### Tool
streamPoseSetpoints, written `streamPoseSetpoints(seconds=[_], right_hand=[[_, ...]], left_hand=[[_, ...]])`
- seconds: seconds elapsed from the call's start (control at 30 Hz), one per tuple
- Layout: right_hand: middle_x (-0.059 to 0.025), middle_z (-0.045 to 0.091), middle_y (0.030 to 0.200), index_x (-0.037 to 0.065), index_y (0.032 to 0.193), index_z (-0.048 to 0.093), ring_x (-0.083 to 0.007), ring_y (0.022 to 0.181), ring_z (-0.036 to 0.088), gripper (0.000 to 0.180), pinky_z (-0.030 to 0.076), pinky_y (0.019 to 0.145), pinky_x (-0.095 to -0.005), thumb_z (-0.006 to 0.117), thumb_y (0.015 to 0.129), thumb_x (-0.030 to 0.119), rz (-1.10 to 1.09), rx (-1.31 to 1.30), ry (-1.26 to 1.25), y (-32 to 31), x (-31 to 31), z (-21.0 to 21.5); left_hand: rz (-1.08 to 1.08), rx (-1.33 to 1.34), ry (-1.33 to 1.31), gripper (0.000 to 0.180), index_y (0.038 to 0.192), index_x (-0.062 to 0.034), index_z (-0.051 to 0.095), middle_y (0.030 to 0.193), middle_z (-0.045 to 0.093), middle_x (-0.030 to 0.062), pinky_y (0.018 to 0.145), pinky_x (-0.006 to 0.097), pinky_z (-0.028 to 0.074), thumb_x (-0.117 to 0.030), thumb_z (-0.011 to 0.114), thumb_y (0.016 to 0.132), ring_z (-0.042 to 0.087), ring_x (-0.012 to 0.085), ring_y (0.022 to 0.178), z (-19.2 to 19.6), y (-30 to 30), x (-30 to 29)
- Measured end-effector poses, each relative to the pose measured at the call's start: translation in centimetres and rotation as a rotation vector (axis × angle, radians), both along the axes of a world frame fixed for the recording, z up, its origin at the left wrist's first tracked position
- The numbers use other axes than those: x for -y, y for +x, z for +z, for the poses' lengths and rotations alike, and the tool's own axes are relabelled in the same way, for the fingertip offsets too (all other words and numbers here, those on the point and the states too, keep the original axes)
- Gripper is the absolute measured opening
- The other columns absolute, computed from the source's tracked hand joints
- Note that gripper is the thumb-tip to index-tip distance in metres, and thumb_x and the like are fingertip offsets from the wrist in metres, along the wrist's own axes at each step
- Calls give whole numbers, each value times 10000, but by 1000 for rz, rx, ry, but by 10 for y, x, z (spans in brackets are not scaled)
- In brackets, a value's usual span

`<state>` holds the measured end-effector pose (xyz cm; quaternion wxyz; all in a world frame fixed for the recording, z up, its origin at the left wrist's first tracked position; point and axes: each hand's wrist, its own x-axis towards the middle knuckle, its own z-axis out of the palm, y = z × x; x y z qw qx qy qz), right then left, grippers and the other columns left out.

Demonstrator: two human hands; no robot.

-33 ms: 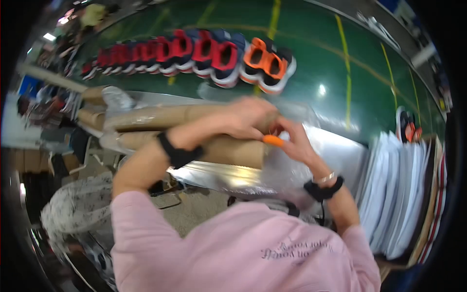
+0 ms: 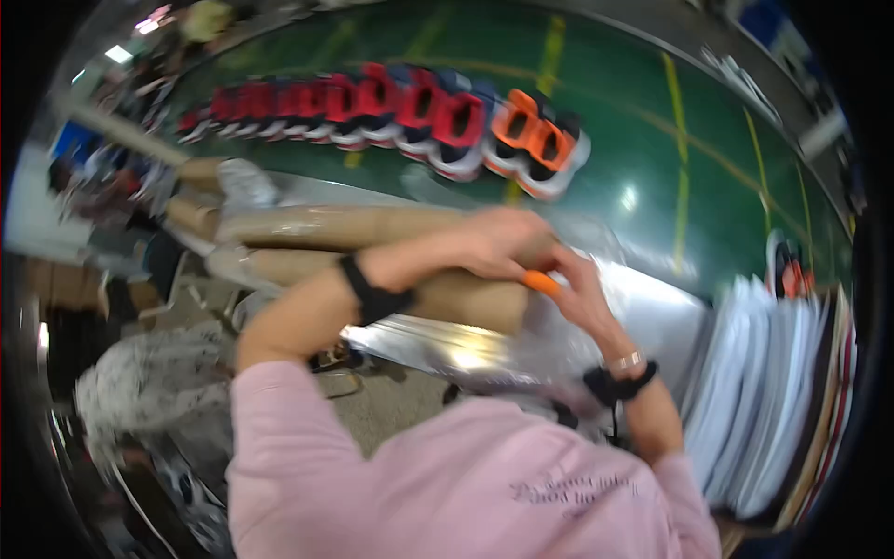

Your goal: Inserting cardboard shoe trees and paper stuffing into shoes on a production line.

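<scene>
Bent over the end of a brown roll, my left hand (image 2: 507, 242) has its fingers curled and meets my right hand at the fingertips. My right hand (image 2: 582, 293) is closed in a pinch from the right. A smooth orange piece (image 2: 542, 282) covers or lies along its thumb; whether worn or held, I cannot tell. What the fingers pinch is hidden. Under my left forearm lies the near brown roll (image 2: 480, 303), and behind it a far brown roll (image 2: 345, 224), partly wrapped in clear plastic film. Both wrists wear black bands.
A row of red and navy shoes (image 2: 419, 112) stands on the green surface (image 2: 633, 140), with an orange and black pair (image 2: 540, 140) at its right end. White sheets (image 2: 759, 391) stand upright in a carton at right. A shiny metal surface (image 2: 652, 303) lies by my right hand.
The whole view has shifted slightly, so everything sits a little further right and lower. My hands keep nearly the same pose at the roll's end.
</scene>
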<state>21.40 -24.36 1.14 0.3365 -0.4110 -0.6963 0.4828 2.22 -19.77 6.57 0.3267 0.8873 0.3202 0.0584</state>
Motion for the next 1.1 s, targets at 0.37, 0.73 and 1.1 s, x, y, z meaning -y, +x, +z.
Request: streamPoseSetpoints(seconds=[0.37, 0.73, 1.1], right_hand=[[-62, 588, 929, -3, 859, 586, -124, 831, 524, 117, 422, 723, -258, 546, 853, 107, -22, -22, 356, 128, 55, 120], [-80, 589, 1014, -11, 963, 586, -157, 928, 543, 170, 437, 809, -287, 506, 884, 116, -338, -73, 338, 193, 38, 121], [-91, 585, 1068, -23, 1038, 575, -180, 985, 548, 218, 439, 866, -308, 479, 904, 119, -588, -416, 209, 209, 13, 95]], left_hand=[[-123, 589, -347, 479, 966, 22, 595, 859, 640, 135, 691, 340, 481, -301, 726, 636, 615, 251, 787, 47, 85, 37], [-1, 469, 231, 351, 1046, -18, 464, 790, 565, 194, 694, 473, 413, -10, 534, 703, 557, 392, 776, -63, 200, 97], [201, 467, -230, 297, 1030, -35, 480, 719, 574, 199, 668, 466, 454, -72, 507, 737, 592, 368, 728, -81, 201, 112]])
